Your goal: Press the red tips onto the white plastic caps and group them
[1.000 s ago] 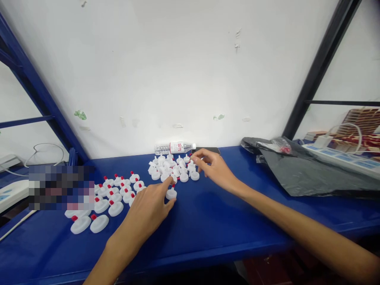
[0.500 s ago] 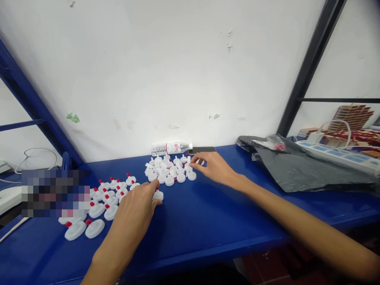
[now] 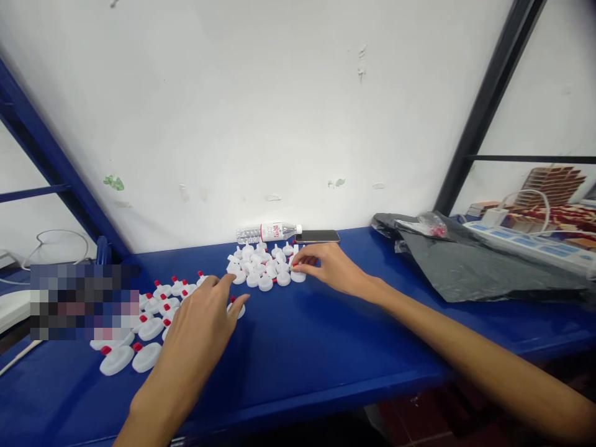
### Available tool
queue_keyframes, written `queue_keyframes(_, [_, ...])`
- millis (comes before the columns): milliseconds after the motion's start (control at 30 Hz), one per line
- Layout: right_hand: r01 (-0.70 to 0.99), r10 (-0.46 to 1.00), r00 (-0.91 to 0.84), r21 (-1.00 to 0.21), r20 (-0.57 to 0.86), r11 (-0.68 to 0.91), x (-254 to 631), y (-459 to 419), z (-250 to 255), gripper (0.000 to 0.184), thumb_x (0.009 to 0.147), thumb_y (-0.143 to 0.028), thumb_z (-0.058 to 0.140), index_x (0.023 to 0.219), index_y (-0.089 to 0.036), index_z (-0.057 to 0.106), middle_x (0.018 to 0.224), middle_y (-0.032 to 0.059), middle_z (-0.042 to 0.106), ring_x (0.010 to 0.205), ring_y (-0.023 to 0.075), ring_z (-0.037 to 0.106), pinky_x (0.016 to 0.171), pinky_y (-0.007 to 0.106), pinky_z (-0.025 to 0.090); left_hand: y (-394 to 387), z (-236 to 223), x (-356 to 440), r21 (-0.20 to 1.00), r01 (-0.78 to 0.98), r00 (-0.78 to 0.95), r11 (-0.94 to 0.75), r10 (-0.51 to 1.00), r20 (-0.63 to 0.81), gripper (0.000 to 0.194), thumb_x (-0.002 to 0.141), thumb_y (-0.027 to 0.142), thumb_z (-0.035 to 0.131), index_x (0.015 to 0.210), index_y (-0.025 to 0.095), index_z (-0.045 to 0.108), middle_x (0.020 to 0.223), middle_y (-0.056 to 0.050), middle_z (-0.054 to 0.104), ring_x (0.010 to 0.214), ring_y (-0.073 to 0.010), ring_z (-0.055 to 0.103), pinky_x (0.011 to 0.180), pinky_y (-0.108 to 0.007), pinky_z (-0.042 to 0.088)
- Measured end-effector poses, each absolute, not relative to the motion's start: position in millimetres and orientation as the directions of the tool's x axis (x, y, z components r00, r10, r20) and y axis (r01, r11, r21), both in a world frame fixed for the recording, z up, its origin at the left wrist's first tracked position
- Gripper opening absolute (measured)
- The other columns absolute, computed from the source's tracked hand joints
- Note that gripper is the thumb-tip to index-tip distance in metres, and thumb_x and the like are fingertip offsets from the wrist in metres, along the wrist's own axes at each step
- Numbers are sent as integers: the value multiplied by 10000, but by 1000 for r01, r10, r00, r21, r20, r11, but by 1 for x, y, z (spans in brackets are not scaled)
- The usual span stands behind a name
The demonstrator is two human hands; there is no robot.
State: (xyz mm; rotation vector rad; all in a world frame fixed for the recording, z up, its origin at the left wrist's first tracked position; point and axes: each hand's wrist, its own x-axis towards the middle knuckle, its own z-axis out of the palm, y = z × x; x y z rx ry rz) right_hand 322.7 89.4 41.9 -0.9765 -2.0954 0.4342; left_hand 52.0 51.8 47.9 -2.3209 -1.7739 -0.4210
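White, round plastic spouted pieces (image 3: pixel 265 284) crowd our right hand (image 3: pixel 326 264), whose pinch we cannot confirm; our left hand (image 3: pixel 200 320) gapes beside a red-tipped white piece (image 3: pixel 240 309). Such crowding calls for narrow fingertip work.

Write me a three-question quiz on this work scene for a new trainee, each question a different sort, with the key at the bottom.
1. Multiple choice: what colour are the caps on the left group of white pieces?
a) green
b) red
c) yellow

2. True or false: the clear bottle stands upright on the blue table.

3. Fill in the blank: the hand with its fingertips at the middle pile of white pieces is the person's ____ hand.

Key: 1 b; 2 false, it lies on its side; 3 right.
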Motion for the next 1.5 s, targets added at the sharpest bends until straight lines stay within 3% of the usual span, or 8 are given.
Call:
queue_keyframes(167, [343,755,-333,-673,565,655,304,70,49,141,913,-348,703,951,-225,760,936,28,764,828,177,691,791,332,538,37,51,81,404,792,314,-457,874,371,638,869,592,642,1368,198,597,985,-60,726,773,-227,661,773,-345,503])
queue_keyframes(267, [215,764,-365,-750,532,626,293,59,50,160,899,-372,719,932,-221,760,893,21,753,803,169,685,773,319,545,32,50,92,569,693,358,-443,896,262,524,856,557,670,1257,221,682,818,-9,727,690,-202,647,735,-330,503])
queue_keyframes(367, [105,795,-384,-834,469,542,289,55,52,174,877,-384,739,921,-217,761,882,22,747,826,173,693,785,319,551,33,51,92,661,635,359,-400,910,206,392,858,517,674,1099,218,753,719,8,708,642,-185,631,677,-309,484])
queue_keyframes(833, [-96,849,-384,-930,364,355,288,70,36,211,859,-409,763,939,-215,783,923,33,722,776,136,601,669,269,462,34,56,90,884,371,377,-283,916,135,493,841,461,721,1230,160,699,624,18,673,638,-171,636,582,-260,454])
queue_keyframes(1067, [172,807,-397,-828,437,533,287,65,38,192,955,-383,662,967,-218,760,986,27,703,921,168,613,794,293,448,37,48,90,902,365,371,-232,925,88,665,830,460,747,1419,274,499,882,4,730,675,-167,683,688,-301,531])
queue_keyframes(1267, [340,763,-442,-699,472,629,289,68,31,154,989,-313,624,954,-205,726,959,22,669,886,156,607,782,272,438,39,41,87,774,539,360,-333,922,146,725,824,449,752,1465,346,430,1220,-35,688,872,-194,702,797,-339,539])
queue_keyframes(1367, [439,741,-453,-599,497,670,290,71,24,139,991,-278,622,959,-195,729,911,23,653,848,152,596,775,268,427,43,39,85,651,600,358,-466,883,303,516,867,440,705,1346,304,570,1238,-46,659,906,-198,670,809,-343,523])
queue_keyframes(1500, [474,766,-490,-610,417,635,288,73,19,125,977,-248,638,961,-183,744,874,21,680,793,147,611,729,255,430,47,36,85,545,625,409,-558,829,381,212,960,376,580,1035,254,737,1033,-31,711,832,-182,653,805,-333,501])
